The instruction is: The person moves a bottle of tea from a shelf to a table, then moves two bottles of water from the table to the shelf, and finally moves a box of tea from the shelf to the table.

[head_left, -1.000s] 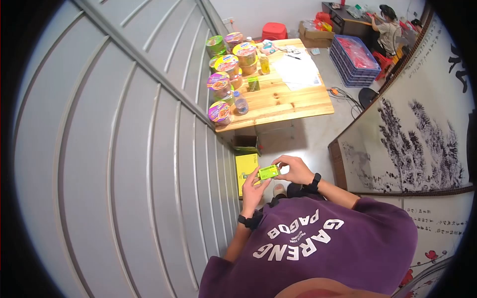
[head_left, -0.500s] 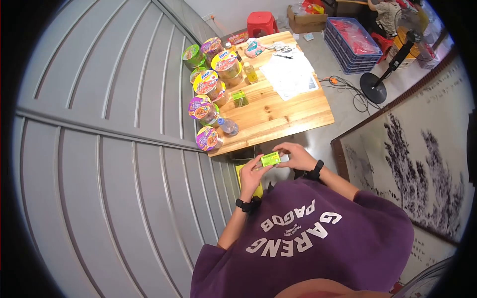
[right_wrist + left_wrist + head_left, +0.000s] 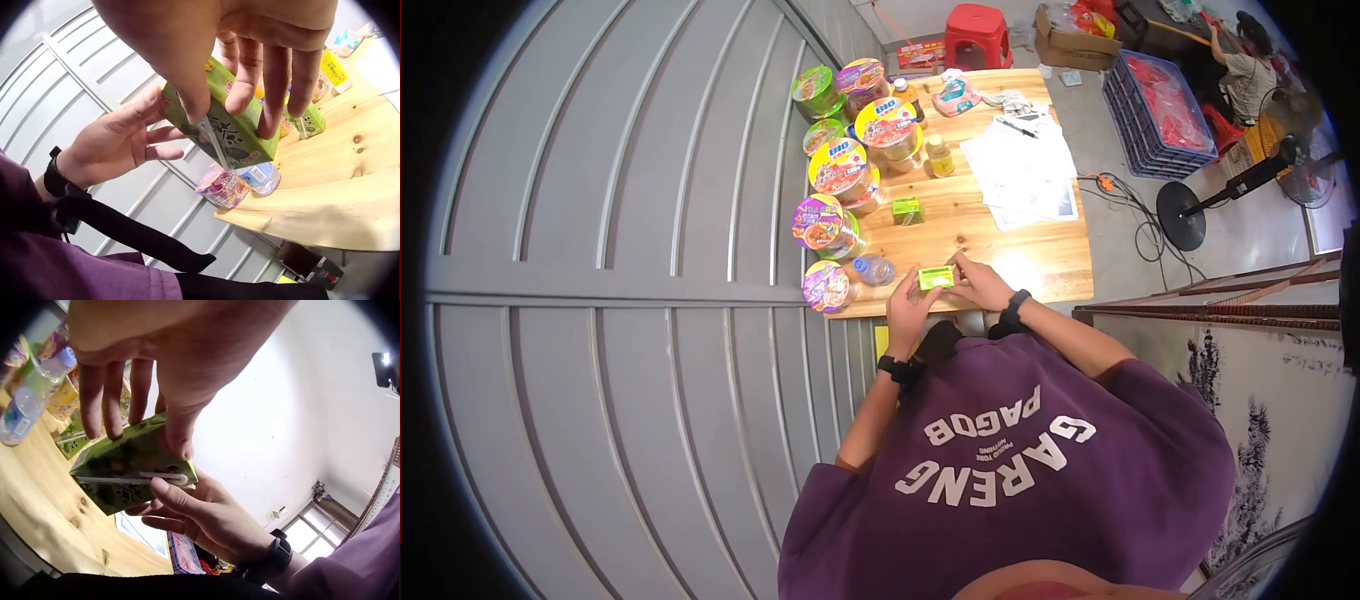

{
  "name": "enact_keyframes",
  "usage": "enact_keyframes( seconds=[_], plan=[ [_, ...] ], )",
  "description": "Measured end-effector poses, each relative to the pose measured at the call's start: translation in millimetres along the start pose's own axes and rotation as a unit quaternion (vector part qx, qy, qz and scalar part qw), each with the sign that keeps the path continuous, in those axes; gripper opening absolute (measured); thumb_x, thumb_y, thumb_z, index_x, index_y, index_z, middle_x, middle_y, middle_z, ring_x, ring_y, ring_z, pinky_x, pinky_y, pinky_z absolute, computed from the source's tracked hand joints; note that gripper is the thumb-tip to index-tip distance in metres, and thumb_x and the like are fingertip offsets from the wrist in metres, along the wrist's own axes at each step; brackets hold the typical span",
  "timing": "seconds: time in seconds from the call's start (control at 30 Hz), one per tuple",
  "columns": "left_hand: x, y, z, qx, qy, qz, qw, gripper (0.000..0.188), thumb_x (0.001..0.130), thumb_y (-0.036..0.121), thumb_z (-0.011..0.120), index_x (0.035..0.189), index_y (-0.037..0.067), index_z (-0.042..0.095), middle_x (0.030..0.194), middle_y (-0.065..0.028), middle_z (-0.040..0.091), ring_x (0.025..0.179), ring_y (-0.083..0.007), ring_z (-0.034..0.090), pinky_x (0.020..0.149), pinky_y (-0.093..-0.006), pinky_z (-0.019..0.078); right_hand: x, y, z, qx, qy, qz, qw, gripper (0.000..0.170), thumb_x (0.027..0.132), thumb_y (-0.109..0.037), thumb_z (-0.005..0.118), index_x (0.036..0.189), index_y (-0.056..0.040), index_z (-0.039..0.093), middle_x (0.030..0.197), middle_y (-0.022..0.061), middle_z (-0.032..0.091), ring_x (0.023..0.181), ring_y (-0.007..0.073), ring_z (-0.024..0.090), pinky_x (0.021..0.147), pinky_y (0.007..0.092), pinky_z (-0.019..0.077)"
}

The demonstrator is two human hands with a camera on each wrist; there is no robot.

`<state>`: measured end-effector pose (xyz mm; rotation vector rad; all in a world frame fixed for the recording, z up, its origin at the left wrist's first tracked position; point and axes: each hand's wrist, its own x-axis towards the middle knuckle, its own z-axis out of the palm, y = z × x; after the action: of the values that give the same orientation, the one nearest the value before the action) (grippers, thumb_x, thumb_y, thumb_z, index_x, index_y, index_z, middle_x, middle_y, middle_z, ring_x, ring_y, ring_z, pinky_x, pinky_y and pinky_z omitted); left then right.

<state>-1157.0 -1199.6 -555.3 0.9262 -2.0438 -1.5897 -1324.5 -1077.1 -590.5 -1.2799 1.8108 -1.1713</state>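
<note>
A green drink carton (image 3: 937, 278) is held between both hands at the near edge of the wooden table (image 3: 990, 258). My left hand (image 3: 908, 312) grips its left end, and my right hand (image 3: 984, 286) pinches the right end. In the left wrist view a wrapped straw lies along the carton (image 3: 119, 465), with the right thumb beside it. The right wrist view shows the right thumb pressing near the straw on the carton (image 3: 219, 119). Another green carton (image 3: 908, 210) stands on the table beyond the hands, and a clear bottle (image 3: 874, 269) is left of them.
Several instant noodle tubs (image 3: 845, 172) line the table's left side. A yellow bottle (image 3: 940, 157), papers (image 3: 1022, 170) with a pen, and a pink packet (image 3: 956, 95) lie farther back. A grey panelled wall (image 3: 600, 360) is at left; a fan (image 3: 1182, 215) and blue crates (image 3: 1145, 120) stand beyond.
Both hands and the held carton have moved forward from the space before the table to its near edge. The head view has shifted, and the table appears closer.
</note>
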Motion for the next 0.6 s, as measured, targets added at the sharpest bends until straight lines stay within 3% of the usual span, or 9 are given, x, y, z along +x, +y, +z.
enact_keyframes(
  seconds=[0.1, 0.13, 0.23, 0.27, 0.37, 0.4, 0.5, 0.6],
  plan=[
    [31, -32, 8, 0.095, 0.008, 0.025, 0.995, 0.081, 0.082, 0.028, 0.089, 0.143, -0.011, 0.053, 0.128, -0.0267, 0.068, 0.119, -0.0298, 0.068, 0.094, -0.0381, 0.0549, 28, 15, 5, -0.021, -0.010, 0.014, 1.000, 0.042, 0.093, -0.016, 0.073, 0.124, -0.0033, 0.048, 0.087, 0.0153, 0.065, 0.082, 0.0357, 0.067, 0.072, 0.0438, 0.0514],
    [41, -32, 10, 0.152, 0.063, 0.068, 0.984, 0.076, 0.078, 0.033, 0.091, 0.134, -0.008, 0.060, 0.121, -0.0258, 0.071, 0.112, -0.0322, 0.071, 0.091, -0.0383, 0.0552, 37, 19, 9, -0.028, -0.008, 0.017, 0.999, 0.042, 0.093, -0.016, 0.072, 0.124, -0.0032, 0.047, 0.087, 0.0154, 0.065, 0.082, 0.0356, 0.067, 0.072, 0.0438, 0.0516],
    [73, -28, 1, 0.069, 0.015, -0.006, 0.997, 0.063, 0.078, 0.031, 0.091, 0.123, -0.005, 0.066, 0.113, -0.0216, 0.075, 0.104, -0.0304, 0.074, 0.089, -0.0382, 0.0558, 63, 24, 13, -0.056, 0.025, 0.018, 0.998, 0.041, 0.094, -0.015, 0.071, 0.127, -0.0029, 0.049, 0.087, 0.0158, 0.067, 0.084, 0.0352, 0.068, 0.075, 0.0434, 0.0524],
    [85, -42, 4, 0.046, 0.046, 0.022, 0.998, 0.050, 0.078, 0.028, 0.091, 0.112, -0.002, 0.070, 0.101, -0.0166, 0.078, 0.094, -0.0286, 0.076, 0.083, -0.0380, 0.0568, 70, 25, 15, -0.066, 0.039, 0.018, 0.997, 0.042, 0.094, -0.014, 0.071, 0.128, -0.0028, 0.049, 0.087, 0.0159, 0.068, 0.085, 0.0351, 0.069, 0.076, 0.0432, 0.0527],
    [110, -42, 0, 0.028, 0.040, -0.008, 0.999, 0.046, 0.078, 0.028, 0.090, 0.109, 0.000, 0.072, 0.097, -0.0152, 0.079, 0.090, -0.0268, 0.077, 0.079, -0.0376, 0.0575, 96, 43, 26, -0.001, 0.051, 0.058, 0.997, 0.048, 0.094, -0.015, 0.073, 0.134, -0.0026, 0.051, 0.095, 0.0169, 0.070, 0.086, 0.0346, 0.069, 0.079, 0.0418, 0.0534],
    [120, -49, 2, 0.047, 0.057, -0.043, 0.996, 0.044, 0.074, 0.028, 0.091, 0.106, 0.003, 0.074, 0.093, -0.0138, 0.079, 0.087, -0.0264, 0.077, 0.078, -0.0377, 0.0581, 102, 43, 27, 0.002, 0.039, 0.102, 0.994, 0.053, 0.095, -0.022, 0.072, 0.139, -0.0016, 0.051, 0.104, 0.0181, 0.072, 0.099, 0.0343, 0.070, 0.089, 0.0416, 0.0531],
    [143, -74, 2, 0.076, 0.070, -0.030, 0.994, 0.048, 0.071, 0.031, 0.092, 0.107, 0.004, 0.074, 0.094, -0.0143, 0.079, 0.088, -0.0272, 0.077, 0.079, -0.0382, 0.0584, 114, 65, 56, 0.020, 0.100, 0.106, 0.989, 0.058, 0.091, -0.027, 0.069, 0.137, 0.0027, 0.051, 0.105, 0.0226, 0.073, 0.097, 0.0364, 0.070, 0.088, 0.0417, 0.0544],
    [153, -74, 0, 0.121, 0.076, -0.060, 0.988, 0.049, 0.070, 0.031, 0.092, 0.108, 0.006, 0.075, 0.095, -0.0134, 0.079, 0.088, -0.0285, 0.077, 0.079, -0.0393, 0.0586, 123, 68, 57, 0.064, 0.015, 0.103, 0.992, 0.059, 0.090, -0.031, 0.069, 0.134, 0.0038, 0.053, 0.112, 0.0243, 0.072, 0.103, 0.0367, 0.070, 0.093, 0.0408, 0.0536]
  ],
)
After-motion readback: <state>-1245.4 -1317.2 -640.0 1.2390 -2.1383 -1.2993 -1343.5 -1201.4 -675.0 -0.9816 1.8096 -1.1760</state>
